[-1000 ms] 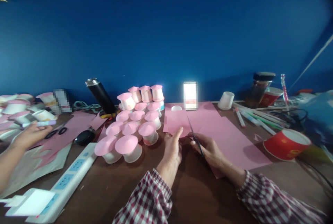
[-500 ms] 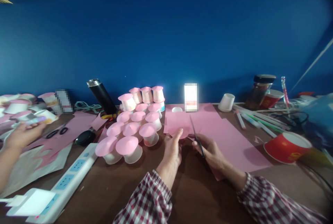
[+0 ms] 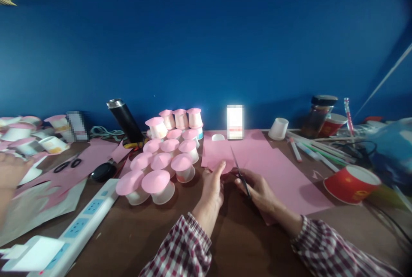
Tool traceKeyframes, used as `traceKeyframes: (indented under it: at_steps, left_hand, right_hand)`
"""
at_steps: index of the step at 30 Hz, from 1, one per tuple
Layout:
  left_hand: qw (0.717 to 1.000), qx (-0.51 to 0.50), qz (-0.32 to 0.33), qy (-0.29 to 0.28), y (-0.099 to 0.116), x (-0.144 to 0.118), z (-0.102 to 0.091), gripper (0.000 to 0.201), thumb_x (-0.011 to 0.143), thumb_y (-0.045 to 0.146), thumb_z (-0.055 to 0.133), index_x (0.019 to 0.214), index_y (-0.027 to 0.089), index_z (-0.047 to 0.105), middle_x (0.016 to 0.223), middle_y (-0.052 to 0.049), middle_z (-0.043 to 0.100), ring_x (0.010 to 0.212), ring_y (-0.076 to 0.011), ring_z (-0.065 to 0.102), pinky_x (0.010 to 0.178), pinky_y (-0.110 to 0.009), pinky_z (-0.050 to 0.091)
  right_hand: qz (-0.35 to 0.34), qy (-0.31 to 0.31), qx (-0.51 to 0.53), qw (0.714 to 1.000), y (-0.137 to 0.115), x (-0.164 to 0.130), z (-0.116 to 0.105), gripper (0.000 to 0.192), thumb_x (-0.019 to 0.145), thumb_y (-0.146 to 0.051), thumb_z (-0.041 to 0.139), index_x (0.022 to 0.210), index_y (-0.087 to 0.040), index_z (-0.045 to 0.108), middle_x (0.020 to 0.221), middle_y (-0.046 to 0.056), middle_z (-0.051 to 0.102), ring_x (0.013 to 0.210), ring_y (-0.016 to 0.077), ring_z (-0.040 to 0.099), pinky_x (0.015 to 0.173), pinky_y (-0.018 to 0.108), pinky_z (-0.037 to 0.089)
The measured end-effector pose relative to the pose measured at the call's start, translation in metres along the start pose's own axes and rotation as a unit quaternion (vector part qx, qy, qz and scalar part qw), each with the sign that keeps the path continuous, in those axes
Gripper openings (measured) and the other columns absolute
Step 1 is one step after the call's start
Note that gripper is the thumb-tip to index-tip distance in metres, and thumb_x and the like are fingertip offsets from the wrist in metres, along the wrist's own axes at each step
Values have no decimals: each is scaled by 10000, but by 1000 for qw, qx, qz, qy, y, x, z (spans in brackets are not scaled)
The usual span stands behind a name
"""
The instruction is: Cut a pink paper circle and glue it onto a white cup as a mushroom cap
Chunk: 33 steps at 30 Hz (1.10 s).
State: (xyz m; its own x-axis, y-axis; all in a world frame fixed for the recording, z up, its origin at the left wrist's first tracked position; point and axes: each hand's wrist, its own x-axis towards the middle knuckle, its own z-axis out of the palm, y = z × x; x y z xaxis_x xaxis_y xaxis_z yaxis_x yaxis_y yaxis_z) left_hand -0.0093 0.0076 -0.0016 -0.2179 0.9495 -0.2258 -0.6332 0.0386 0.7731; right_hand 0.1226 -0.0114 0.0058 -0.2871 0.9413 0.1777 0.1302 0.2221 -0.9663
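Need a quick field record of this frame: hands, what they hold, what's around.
left hand: holds the edge of the pink paper piece
right hand: grips the scissors, blades on the pink paper
pink sheet: flat on the table
pink-topped cups: clustered left of the hands
red cup: far right
power strip: near left
another person's hand: at left edge

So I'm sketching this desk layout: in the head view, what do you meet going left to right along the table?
Power strip → black flask → pink-topped cups → left hand → scissors → right hand → white cup → jar → red cup.
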Motion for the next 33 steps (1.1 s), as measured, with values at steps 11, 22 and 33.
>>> traceKeyframes:
  at_steps: [11,22,33]
  left_hand:
    - [1000,14,-1,-21,1,1,-1,386,611,311,774,896,143,575,763,-39,673,654,-159,652,603,-277,518]
    - [999,18,5,-46,3,-1,0,354,631,279,757,894,112,590,751,-57,675,649,-177,650,604,-307,518]
    - [999,26,-4,-45,3,-1,0,370,618,295,763,889,111,592,728,-52,667,616,-174,641,575,-306,509]
  right_hand:
    - [10,-8,-4,1000,4,0,-1,423,814,-455,595,1129,-175,637,934,70,709,784,203,642,746,307,516]
    - [14,-7,3,1000,6,0,-2,408,811,-444,607,1122,-182,638,879,53,700,732,176,624,632,254,502]
    - [15,-11,6,1000,11,0,-3,411,809,-432,616,1123,-168,632,751,29,662,625,140,572,561,225,463]
